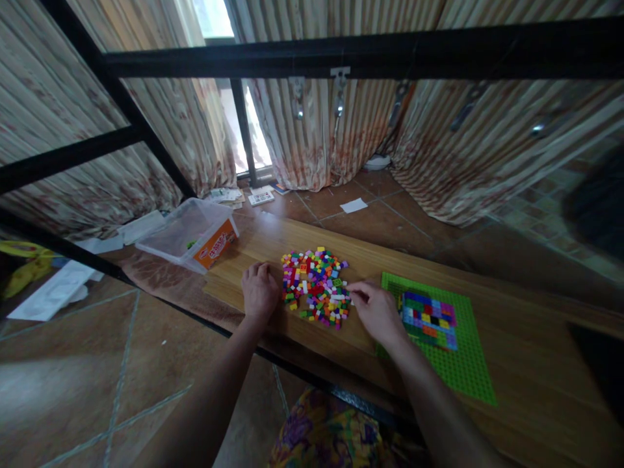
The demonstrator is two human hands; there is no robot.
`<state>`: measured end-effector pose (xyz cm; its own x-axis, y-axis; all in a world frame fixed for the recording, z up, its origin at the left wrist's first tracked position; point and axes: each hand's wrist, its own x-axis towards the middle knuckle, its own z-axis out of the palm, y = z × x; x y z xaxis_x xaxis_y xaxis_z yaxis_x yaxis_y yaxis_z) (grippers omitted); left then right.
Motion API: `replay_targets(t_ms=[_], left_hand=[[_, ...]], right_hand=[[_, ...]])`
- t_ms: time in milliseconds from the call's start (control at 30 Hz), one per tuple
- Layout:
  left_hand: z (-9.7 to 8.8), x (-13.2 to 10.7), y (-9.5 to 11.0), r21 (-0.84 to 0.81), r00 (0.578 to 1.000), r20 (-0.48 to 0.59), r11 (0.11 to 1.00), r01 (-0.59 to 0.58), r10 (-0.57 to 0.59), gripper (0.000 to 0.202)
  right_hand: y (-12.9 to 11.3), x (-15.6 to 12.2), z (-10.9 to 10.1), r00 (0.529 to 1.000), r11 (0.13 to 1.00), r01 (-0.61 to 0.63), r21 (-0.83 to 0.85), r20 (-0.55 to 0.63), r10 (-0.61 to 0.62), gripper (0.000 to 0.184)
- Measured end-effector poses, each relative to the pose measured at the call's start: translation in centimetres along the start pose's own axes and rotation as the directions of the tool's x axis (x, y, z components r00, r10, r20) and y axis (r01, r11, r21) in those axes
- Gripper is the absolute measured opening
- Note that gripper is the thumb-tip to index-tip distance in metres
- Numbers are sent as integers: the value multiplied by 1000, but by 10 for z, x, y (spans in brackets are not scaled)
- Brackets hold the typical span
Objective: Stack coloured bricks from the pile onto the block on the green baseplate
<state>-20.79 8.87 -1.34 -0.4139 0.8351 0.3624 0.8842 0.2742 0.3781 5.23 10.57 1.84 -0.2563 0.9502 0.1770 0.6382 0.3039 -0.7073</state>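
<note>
Layout of the worktop (pixel 526 357)

The brick pile (pixel 319 286) lies on the worktop, with the left hand (pixel 260 289) just beside its left edge and the right hand (pixel 375 309) at its right edge. Right of the pile lies the baseplate (pixel 470 374), bearing the brick block (pixel 429 318). At the worktop's left end stands a bin (pixel 217 246). Behind the worktop, a paper sheet (pixel 353 205) lies on the floor (pixel 316 203), before the curtains (pixel 302 143).

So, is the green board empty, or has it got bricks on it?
Not empty: a colourful brick build sits on the green board, with bare green showing beside it.
</note>
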Motion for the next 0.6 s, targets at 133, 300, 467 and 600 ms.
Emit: replay_targets(t_ms=[133,300,467,600], left_hand=[[1,0,-1,18,1000,-2,1000,0,0,34],[0,0,0,22,1000,-1,1000,-6,6,34],[-1,0,-1,28,1000,-4,1000,-12,12,35],[0,1,-1,41,1000,-3,999,-15,15,35]], right_hand=[[2,-26,-3,1000,1000,8,6,-6,-8,19],[7,-39,-1,997,995,-39,-96,-66,33,20],[8,-34,4,995,981,-90,-170,-58,81,19],[6,-28,8,997,974,-79,-212,-27,75,17]])
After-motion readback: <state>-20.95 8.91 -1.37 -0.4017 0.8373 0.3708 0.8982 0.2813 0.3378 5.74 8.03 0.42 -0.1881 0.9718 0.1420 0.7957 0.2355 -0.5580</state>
